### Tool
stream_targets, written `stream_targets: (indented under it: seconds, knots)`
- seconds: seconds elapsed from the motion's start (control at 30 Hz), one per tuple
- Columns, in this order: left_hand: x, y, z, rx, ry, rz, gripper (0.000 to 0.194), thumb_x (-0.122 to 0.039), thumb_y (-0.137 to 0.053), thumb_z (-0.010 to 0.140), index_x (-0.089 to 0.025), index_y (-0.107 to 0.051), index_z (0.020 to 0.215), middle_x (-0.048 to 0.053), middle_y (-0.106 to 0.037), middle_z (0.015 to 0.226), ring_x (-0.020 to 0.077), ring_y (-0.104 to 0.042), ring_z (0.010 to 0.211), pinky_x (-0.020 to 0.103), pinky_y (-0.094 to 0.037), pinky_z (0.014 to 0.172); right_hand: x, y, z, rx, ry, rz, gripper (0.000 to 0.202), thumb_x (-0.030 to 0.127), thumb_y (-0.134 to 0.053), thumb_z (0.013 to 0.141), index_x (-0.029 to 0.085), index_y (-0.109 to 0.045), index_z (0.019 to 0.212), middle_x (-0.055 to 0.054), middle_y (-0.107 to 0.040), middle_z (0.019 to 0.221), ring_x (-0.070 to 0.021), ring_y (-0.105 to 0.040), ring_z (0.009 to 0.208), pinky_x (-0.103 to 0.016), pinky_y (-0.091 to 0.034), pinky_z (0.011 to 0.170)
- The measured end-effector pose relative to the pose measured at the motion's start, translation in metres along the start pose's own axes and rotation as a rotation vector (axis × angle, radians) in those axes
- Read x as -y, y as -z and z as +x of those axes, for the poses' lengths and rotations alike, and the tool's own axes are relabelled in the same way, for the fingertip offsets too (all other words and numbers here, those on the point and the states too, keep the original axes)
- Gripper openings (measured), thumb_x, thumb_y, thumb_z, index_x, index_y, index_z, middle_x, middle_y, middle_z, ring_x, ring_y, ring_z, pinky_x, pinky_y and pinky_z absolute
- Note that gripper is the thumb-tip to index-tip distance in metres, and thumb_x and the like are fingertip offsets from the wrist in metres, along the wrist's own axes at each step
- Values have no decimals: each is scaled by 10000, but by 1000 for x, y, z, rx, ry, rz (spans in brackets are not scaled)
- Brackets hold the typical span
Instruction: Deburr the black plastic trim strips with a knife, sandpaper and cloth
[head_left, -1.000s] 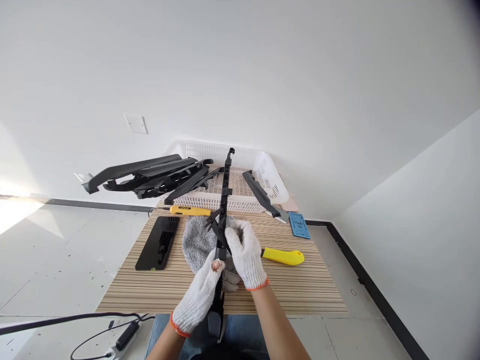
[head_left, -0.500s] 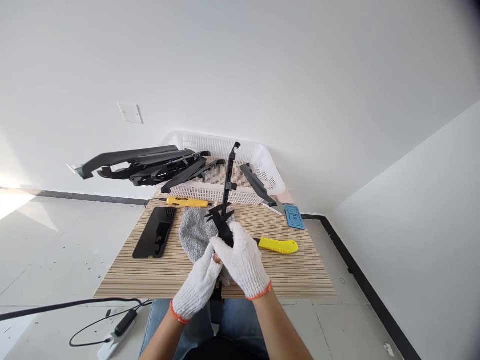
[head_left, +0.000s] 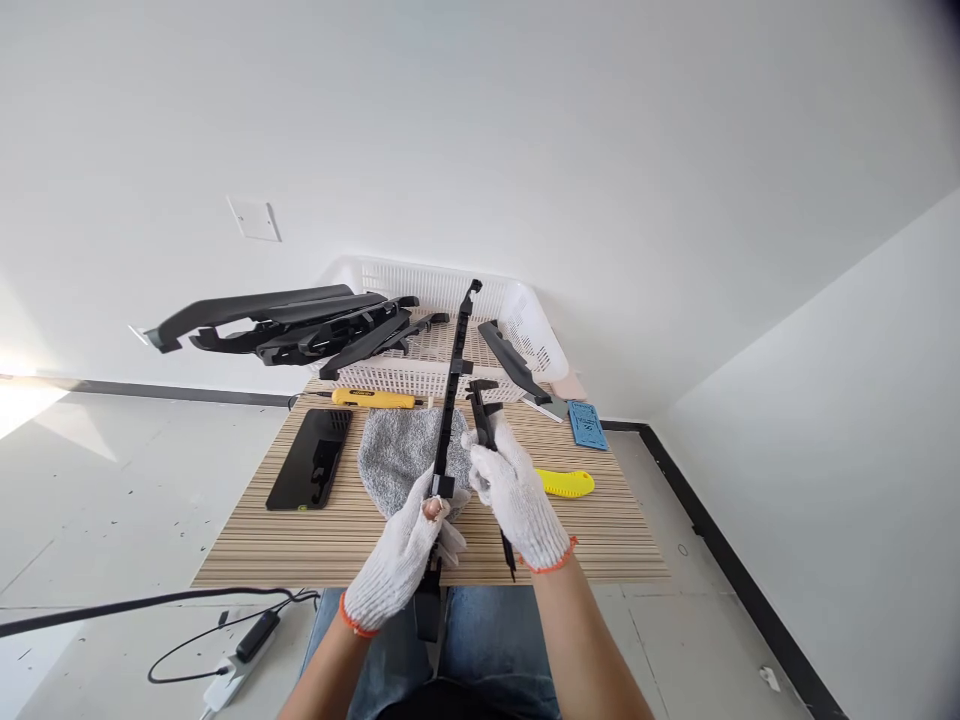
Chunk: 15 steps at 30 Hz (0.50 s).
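Note:
My left hand (head_left: 405, 555), in a white knit glove with a bare fingertip showing, is closed around a long black plastic trim strip (head_left: 452, 400). The strip runs from my lap up across the table, its far end over the basket. Just right of it, my right hand (head_left: 517, 500), gloved too, grips a black caliper (head_left: 482, 410), jaws pointing away from me and the thin tail sticking out below the palm. The caliper jaws are apart from the strip. Under the strip lies a grey cloth (head_left: 397, 455). A yellow utility knife (head_left: 568, 484) is partly hidden behind my right hand.
A white plastic basket (head_left: 540, 330) at the back holds several black trim pieces (head_left: 315, 325), some jutting past its left side. A black phone (head_left: 311, 460), a yellow screwdriver-like tool (head_left: 375, 399) and a blue card (head_left: 587, 425) lie on the striped table (head_left: 300, 560).
My right hand has moved right with the caliper, away from the strip, uncovering its middle. My left hand keeps its hold on the strip.

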<state>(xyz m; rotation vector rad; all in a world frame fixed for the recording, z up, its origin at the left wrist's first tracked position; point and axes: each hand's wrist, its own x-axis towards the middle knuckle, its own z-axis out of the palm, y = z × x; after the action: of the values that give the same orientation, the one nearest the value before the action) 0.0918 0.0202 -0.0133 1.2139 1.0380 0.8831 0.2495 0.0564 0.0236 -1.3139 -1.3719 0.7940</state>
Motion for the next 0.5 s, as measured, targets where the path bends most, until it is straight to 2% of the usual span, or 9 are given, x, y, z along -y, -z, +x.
stream_targets:
  seconds: [0.07, 0.13, 0.2, 0.27, 0.37, 0.43, 0.5]
  knots:
    - [-1, 0, 0, 3, -5, -9, 813, -678, -477, 987, -99, -376, 1548, 134, -791, 1047, 169, -651, 590, 302, -553, 612, -3, 1, -2, 46, 32, 1, 373, 381, -499, 953, 233, -703, 1228, -43, -755, 973, -175, -673, 723, -301, -574, 628]
    - [-2, 0, -1, 3, -4, -15, 788, -661, -466, 1000, -101, -382, 1548, 151, -784, 1115, 157, -652, 591, 292, -554, 619, -7, 3, -2, -2, 114, -46, 330, 387, -538, 941, 250, -737, 1165, -97, -743, 1217, -248, -713, 1033, -390, -612, 839]
    - [-2, 0, -1, 4, 2, -15, 775, -650, -453, 1011, -106, -373, 1557, 152, -781, 1134, 146, -647, 577, 282, -552, 613, -12, 3, 0, -81, 193, -128, 282, 401, -561, 937, 253, -776, 1043, -124, -683, 1388, -329, -606, 1323, -491, -554, 1035]
    - [-1, 0, -1, 1, 10, -13, 779, -646, -453, 1012, -104, -361, 1564, 136, -791, 1077, 146, -643, 564, 279, -552, 606, -17, 2, 5, -132, 205, -171, 303, 403, -540, 943, 246, -793, 997, -138, -658, 1435, -352, -536, 1416, -525, -502, 1114]
    - [2, 1, 0, -1, 15, -13, 775, -646, -451, 1013, -86, -381, 1543, 89, -793, 905, 161, -639, 555, 286, -560, 608, -17, -6, 14, -156, 122, -135, 336, 391, -537, 931, 233, -801, 1064, -129, -705, 1360, -319, -612, 1325, -476, -507, 1114]
    - [3, 1, 0, 7, 3, -10, 738, -646, -447, 1015, -89, -431, 1498, 64, -779, 831, 170, -646, 564, 292, -569, 621, -12, -12, 19, -168, -4, -31, 385, 394, -554, 920, 213, -777, 1177, -104, -746, 1252, -278, -691, 1140, -430, -562, 1011]
    - [3, 2, 1, 6, -17, -15, 693, -664, -463, 1001, -110, -516, 1414, 53, -766, 798, 178, -663, 583, 296, -576, 636, -5, -18, 22, -161, -132, 118, 436, 396, -582, 902, 188, -744, 1249, -65, -769, 1063, -218, -697, 910, -362, -587, 847]
